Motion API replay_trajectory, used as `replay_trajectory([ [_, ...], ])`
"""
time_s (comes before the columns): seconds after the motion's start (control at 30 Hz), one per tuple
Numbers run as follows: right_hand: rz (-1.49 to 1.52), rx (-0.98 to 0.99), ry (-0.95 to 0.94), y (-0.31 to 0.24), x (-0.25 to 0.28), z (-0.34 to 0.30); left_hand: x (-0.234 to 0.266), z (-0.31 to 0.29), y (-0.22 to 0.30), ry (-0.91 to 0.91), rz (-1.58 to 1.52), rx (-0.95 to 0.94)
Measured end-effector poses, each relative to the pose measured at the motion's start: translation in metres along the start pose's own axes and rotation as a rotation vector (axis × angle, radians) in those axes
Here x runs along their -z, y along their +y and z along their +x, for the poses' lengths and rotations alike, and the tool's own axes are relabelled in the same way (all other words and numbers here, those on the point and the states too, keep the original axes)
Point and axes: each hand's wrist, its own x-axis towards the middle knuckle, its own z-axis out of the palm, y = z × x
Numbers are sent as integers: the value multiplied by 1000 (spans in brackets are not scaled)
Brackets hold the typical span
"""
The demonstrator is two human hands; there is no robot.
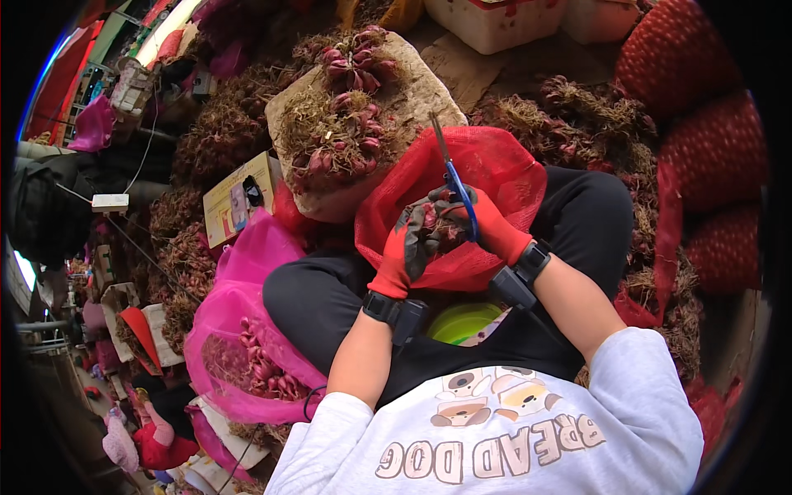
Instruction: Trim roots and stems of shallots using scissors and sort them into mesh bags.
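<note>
Over the open mouth of a red mesh bag (388, 186) between my legs, both my hands work close together in red gloves with grey palms. My left hand (406, 246) is closed around a small bunch of shallots (448, 237) with dry stems. My right hand (487, 224) grips blue-handled scissors (453, 175); their blades point up and away from me. The right fingertips also reach the bunch, though the gloves hide part of it. Beyond the bag, more bundled shallots (356, 70) with dry stems lie on a pale block (421, 82).
At my left are a pink mesh bag (219, 318) holding shallots and a yellow box (216, 206). Filled red sacks (709, 148) stack at the right. Dried bundles (569, 124) heap around me. A green basin (462, 322) sits near my lap; a person (157, 441) is lower left.
</note>
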Motion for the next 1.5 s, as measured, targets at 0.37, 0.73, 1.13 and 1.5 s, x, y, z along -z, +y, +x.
replay_trajectory([
  [0.37, -281, 206, -263, -32, -5, -16, 14, -6, 10, 91, -127, 428],
  [0.73, -420, 257, -250, -36, 4, -18, 12, -2, -3, 1, -49, 185],
  [1.13, -408, 181, 108, -3, 19, -10, 30, 5, -22, 110, -228, -33],
  [1.5, -723, -92, -39, -33, -1, -58, 39, 9, 2, 234, -516, -253],
])
